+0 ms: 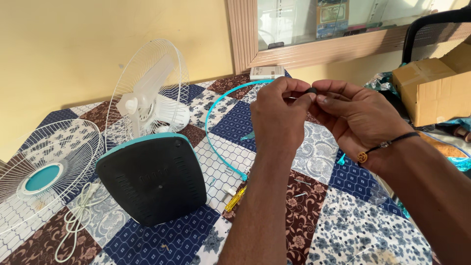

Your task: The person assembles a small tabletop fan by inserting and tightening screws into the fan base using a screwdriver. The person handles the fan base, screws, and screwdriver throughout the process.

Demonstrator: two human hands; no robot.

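I see both hands raised together above the surface point(343, 230), which is covered in a patchwork cloth of blue, brown and floral squares. My left hand point(279, 115) and my right hand point(355, 120) meet fingertip to fingertip, and between them they pinch a small black part point(311, 91); the fingers of each are closed on it, though I cannot tell its exact shape because the fingertips hide most of it. The right wrist wears a dark cord bracelet point(387, 145) with an orange bead.

Just below the hands lies a turquoise ring band point(212, 128), curving across the cloth and open at one end. Near that end, beside my left forearm, rests a yellow-handled screwdriver point(236, 198).

To the left stands the fan base point(152, 179), tilted so its black underside faces me, with a teal edge around it. Behind it the white rear grille point(149, 91) stands upright with the motor housing at its centre. Further left the front grille point(44, 176) lies flat, a teal disc in its middle. A white power cord point(73, 221) loops on the cloth beside the base.

A cardboard box point(431, 93) sits at the far right, well apart from the hands.
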